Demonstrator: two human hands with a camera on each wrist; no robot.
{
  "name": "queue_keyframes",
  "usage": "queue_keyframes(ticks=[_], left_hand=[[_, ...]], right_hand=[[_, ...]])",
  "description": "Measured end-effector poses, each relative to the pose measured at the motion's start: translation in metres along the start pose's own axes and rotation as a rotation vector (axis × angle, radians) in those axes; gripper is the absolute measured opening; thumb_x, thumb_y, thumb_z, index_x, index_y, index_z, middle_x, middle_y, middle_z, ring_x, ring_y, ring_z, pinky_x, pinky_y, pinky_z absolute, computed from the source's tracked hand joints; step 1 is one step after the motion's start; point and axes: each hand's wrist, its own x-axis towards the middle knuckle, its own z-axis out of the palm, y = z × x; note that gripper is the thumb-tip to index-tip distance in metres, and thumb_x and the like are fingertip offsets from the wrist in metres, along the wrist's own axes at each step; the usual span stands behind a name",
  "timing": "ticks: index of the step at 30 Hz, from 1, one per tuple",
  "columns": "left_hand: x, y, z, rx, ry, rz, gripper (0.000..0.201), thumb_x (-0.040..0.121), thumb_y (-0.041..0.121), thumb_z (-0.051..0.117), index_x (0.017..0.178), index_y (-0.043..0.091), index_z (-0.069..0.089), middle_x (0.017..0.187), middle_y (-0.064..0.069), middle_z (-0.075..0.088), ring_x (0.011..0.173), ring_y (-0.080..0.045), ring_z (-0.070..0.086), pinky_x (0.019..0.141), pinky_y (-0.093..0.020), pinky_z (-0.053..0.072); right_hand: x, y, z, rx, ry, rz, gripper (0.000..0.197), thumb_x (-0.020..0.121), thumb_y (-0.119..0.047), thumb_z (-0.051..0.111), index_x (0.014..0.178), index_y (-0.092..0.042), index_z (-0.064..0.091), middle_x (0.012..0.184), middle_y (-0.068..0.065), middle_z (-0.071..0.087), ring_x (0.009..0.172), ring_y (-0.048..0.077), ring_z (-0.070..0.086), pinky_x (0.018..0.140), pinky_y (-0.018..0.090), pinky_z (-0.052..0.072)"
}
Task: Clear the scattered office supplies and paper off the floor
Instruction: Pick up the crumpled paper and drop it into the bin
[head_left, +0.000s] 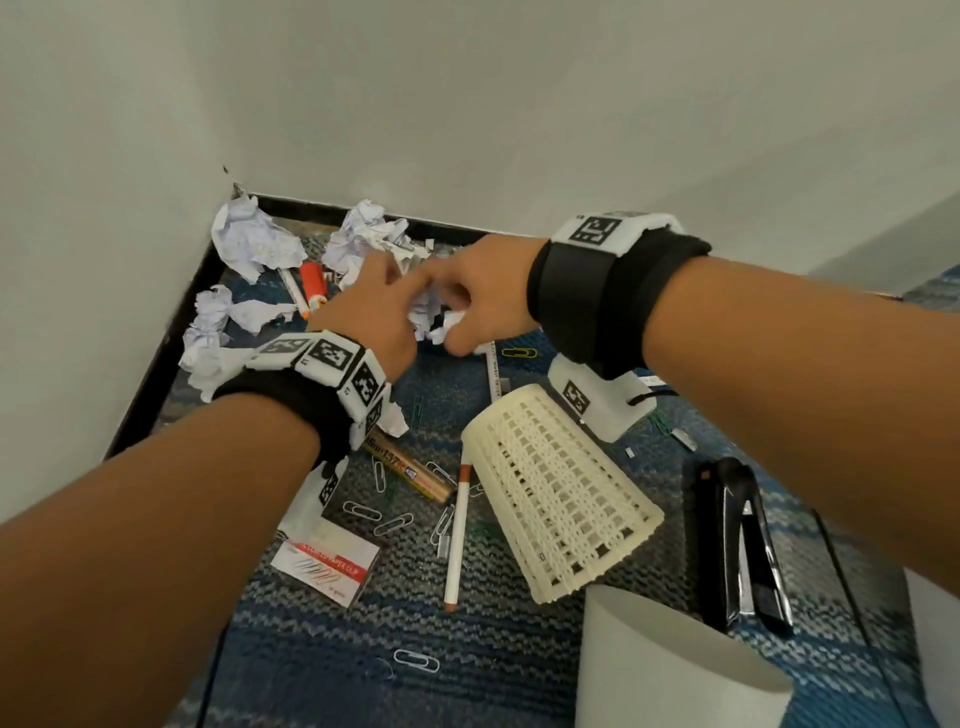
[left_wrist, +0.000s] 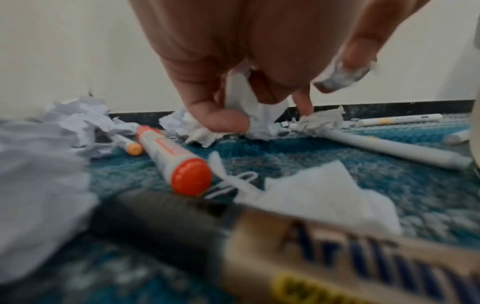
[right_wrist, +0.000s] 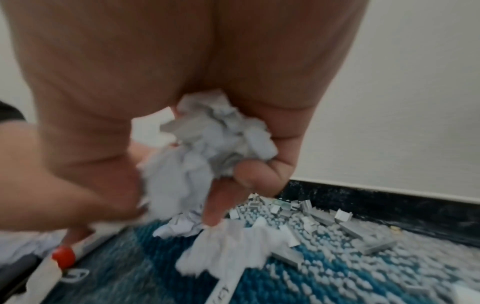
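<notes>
Both hands meet over the blue carpet near the wall corner. My right hand (head_left: 457, 325) grips a wad of crumpled paper (right_wrist: 213, 142), its fingers curled round it. My left hand (head_left: 410, 299) pinches another crumpled white piece (left_wrist: 245, 109) between thumb and fingers, right beside the right hand (left_wrist: 345, 70). More paper balls (head_left: 254, 239) lie by the skirting, and one (right_wrist: 228, 244) lies under the right hand. An orange-capped marker (left_wrist: 176, 160) and a white pen (left_wrist: 389, 151) lie on the carpet close by.
A cream mesh basket (head_left: 561, 493) lies on its side right of centre. A white bin (head_left: 665, 670) stands at lower right, beside a black stapler (head_left: 737, 545). A gold marker (head_left: 410, 470), white pencil (head_left: 456, 530), paper-clip box (head_left: 324, 564), loose clips (head_left: 415, 660) and staple strips (right_wrist: 324, 218) litter the floor.
</notes>
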Motion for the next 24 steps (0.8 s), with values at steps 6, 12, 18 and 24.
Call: queue_keyframes(ticks=[6, 12, 18, 24], left_hand=[[0.010, 0.022, 0.016, -0.068, -0.017, 0.017, 0.034, 0.086, 0.002, 0.051, 0.118, 0.012, 0.051, 0.116, -0.021, 0.042, 0.097, -0.038, 0.051, 0.082, -0.042, 0.043], [-0.001, 0.027, -0.015, -0.143, 0.175, -0.043, 0.023, 0.083, 0.001, 0.053, 0.103, 0.013, 0.057, 0.113, -0.016, 0.049, 0.100, -0.033, 0.050, 0.075, -0.027, 0.029], [-0.033, 0.077, -0.078, -0.398, 0.333, 0.010, 0.029, 0.075, 0.007, 0.065, 0.100, 0.020, 0.058, 0.110, -0.006, 0.044, 0.089, -0.019, 0.048, 0.071, -0.016, 0.030], [-0.099, 0.177, -0.125, -0.763, 0.323, 0.346, 0.040, 0.074, 0.005, 0.070, 0.087, 0.040, 0.054, 0.118, 0.004, 0.049, 0.074, -0.004, 0.063, 0.069, -0.013, 0.052]], right_hand=[[-0.027, 0.018, -0.012, 0.197, 0.227, 0.081, 0.023, 0.082, -0.021, 0.057, 0.105, -0.019, 0.050, 0.080, 0.000, 0.051, 0.070, 0.021, 0.045, 0.058, 0.027, 0.033], [-0.051, 0.026, -0.017, 0.309, 0.407, 0.250, 0.021, 0.092, -0.025, 0.046, 0.108, -0.020, 0.059, 0.106, 0.007, 0.064, 0.097, 0.027, 0.058, 0.073, 0.024, 0.037], [-0.117, -0.005, -0.033, 0.601, 0.606, 0.292, 0.041, 0.077, -0.007, 0.049, 0.116, -0.017, 0.040, 0.109, 0.008, 0.035, 0.099, 0.031, 0.046, 0.084, 0.034, 0.042], [-0.263, -0.036, -0.043, 0.641, 1.005, 0.320, 0.049, 0.089, -0.002, 0.047, 0.129, -0.027, 0.032, 0.112, -0.004, 0.032, 0.078, 0.001, 0.046, 0.079, 0.001, 0.037]])
